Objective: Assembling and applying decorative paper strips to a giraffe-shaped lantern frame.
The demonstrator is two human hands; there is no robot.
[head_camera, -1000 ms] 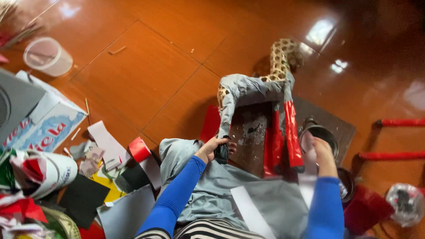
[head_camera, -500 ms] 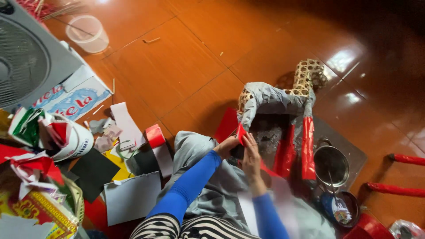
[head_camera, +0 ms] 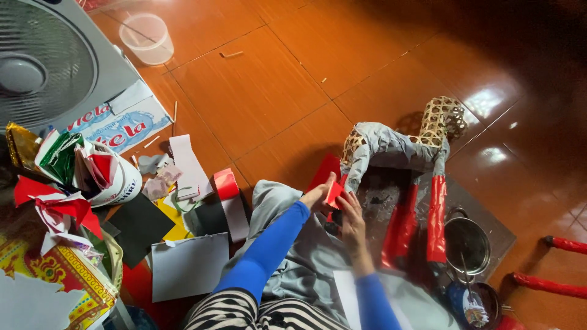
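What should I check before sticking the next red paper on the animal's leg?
1. Red paper piece pinched between both hands: ok.
2. Left hand and right hand beside the front leg: ok.
3. Woven animal frame standing upright: ok.
4. Back legs covered red: ok.
5. Glue on the paper: cannot tell.
6. Metal pot close by the frame: ok.

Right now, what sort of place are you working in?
Probably a home floor used as a craft spot: glossy orange tiled floor, a box fan, paper scraps, and a paper-covered woven animal frame by both hands.
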